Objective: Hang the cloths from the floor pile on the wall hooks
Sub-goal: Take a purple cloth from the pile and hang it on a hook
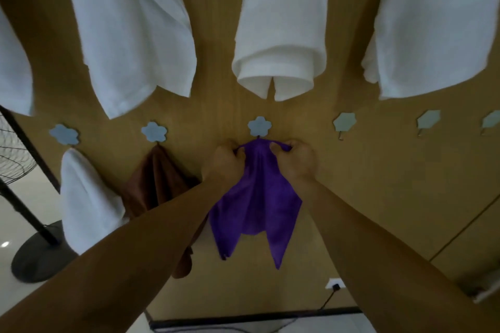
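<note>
Purple cloth (257, 197) stretched beneath a flower-shaped wall hook (259, 126), its top edge pinched by the fingers of the left hand (226, 161) and right hand (296, 158), probably best kept taut and centred until it catches.

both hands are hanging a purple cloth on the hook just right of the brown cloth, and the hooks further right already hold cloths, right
Not quite: in the head view the hooks further right are bare. The rest holds: the left hand and right hand pinch the purple cloth at the hook just right of the brown cloth.
</note>
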Demonstrator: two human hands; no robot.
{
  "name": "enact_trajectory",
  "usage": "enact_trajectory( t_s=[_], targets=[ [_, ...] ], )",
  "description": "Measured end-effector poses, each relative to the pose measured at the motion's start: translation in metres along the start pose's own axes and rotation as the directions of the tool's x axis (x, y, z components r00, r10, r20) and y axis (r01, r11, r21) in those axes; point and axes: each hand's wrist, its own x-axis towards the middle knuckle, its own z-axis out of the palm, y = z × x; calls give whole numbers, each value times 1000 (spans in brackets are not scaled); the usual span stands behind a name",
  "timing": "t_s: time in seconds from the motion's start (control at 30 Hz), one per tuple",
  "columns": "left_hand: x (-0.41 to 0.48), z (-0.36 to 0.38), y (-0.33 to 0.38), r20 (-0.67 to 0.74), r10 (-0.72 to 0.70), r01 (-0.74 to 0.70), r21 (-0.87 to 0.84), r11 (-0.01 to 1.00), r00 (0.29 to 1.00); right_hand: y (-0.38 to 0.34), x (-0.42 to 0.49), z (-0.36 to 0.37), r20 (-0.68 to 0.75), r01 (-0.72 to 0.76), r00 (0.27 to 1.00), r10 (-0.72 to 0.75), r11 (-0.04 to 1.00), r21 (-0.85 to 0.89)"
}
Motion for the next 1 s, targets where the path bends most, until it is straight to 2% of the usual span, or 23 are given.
enact_trajectory(
  t_s=[0.03,0.1,0.13,0.17,0.2,0.27,0.33,0.37,0.43,0.5,0.53,0.6,0.7,0.77,0.9,0.93,1.0],
  targets=[
    [0,2,1,100,-75,84,-95,992,992,4,0,-1,72,-86,994,83,995,46],
    [1,2,7,334,-243,335,-250,909,910,9,-3,-3,235,-281,941,241,947,153],
    [2,1,11,402,-283,407,-264,874,871,11,-5,-3,263,-315,927,268,937,153],
    [3,0,13,414,-292,416,-249,875,862,11,-5,-3,251,-280,936,247,954,106],
    [5,-1,14,385,-274,370,-199,908,881,10,-6,-2,210,-187,961,180,982,13],
    [3,-2,12,270,-163,155,52,987,949,9,-11,3,100,48,995,-26,973,-224],
    [-7,2,8,80,3,-29,327,945,997,11,-16,9,-11,207,971,-240,859,-469],
    [-14,4,5,-17,100,-84,408,909,995,14,-20,10,-66,250,938,-341,795,-553],
    [-23,7,-2,-124,307,-209,496,843,944,19,-24,12,-153,341,839,-523,723,-601],
    [-26,8,-7,-118,492,-361,537,762,863,21,-26,10,-85,495,779,-621,693,-524],
    [-26,8,-8,-86,534,-412,537,736,841,20,-27,8,3,550,785,-619,695,-463],
    [-27,8,-10,-3,539,-456,529,716,843,18,-29,7,142,569,813,-564,720,-397],
    [-28,14,-22,232,470,-518,506,690,852,21,-32,7,195,522,853,-485,801,-293],
    [-28,19,-36,401,372,-533,443,721,837,21,-33,7,270,466,873,-406,858,-217],
    [-36,21,-50,494,198,-382,306,872,847,31,-32,8,387,332,894,-224,912,-239],
    [-38,21,-52,509,161,-353,307,884,846,37,-34,8,430,302,886,-172,919,-254],
    [-40,21,-57,547,81,-316,351,881,833,53,-39,8,528,338,839,-132,886,-316]
  ],
)
